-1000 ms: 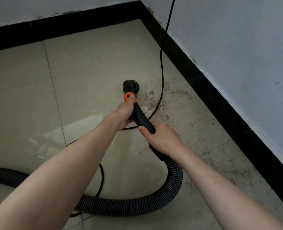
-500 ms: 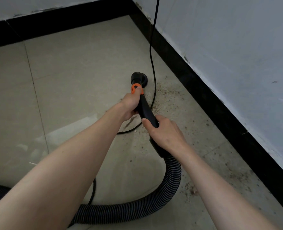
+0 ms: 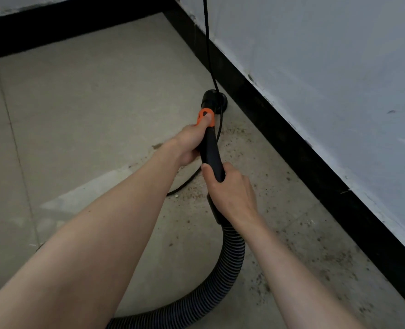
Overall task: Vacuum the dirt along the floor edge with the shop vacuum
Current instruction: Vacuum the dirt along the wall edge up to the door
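Black rigid vacuum wand (image 3: 211,150) gripped two-handed: left hand (image 3: 192,144) curled round upper end, thumb on orange collar (image 3: 205,118); right hand (image 3: 230,191) wrapped lower down. Round black nozzle (image 3: 214,100) on beige tile floor (image 3: 89,96) beside black baseboard (image 3: 291,143); brown dirt specks (image 3: 327,262) scattered along edge.

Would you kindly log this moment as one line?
left hand grips wand | right hand grips wand | nozzle at baseboard | dirt remains
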### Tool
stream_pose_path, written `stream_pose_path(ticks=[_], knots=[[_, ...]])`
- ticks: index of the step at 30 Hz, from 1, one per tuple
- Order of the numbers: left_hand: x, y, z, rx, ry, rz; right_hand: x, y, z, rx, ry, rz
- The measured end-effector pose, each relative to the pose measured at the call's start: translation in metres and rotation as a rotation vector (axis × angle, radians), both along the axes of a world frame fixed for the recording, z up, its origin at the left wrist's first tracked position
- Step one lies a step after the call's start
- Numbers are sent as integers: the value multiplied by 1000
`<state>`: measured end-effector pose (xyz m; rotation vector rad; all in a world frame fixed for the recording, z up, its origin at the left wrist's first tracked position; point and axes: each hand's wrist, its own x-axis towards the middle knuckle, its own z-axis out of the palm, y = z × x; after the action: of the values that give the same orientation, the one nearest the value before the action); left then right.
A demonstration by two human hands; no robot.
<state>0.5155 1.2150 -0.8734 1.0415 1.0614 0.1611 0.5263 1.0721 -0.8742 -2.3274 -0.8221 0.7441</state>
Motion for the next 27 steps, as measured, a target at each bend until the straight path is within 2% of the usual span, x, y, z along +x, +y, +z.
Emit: stream_pose_path(ticks=[6, 11, 19, 27], knots=[[23, -16, -3, 5, -63, -44, 10, -14, -5, 77, 75, -116], [31, -24, 0, 8, -126, -62, 17, -20, -2, 217, 250, -240], [35, -52, 16, -72, -220, -117, 25, -38, 22, 436, 846, -475], [16, -59, 27, -92, -202, -85, 14, -46, 36, 408, 962, -461]])
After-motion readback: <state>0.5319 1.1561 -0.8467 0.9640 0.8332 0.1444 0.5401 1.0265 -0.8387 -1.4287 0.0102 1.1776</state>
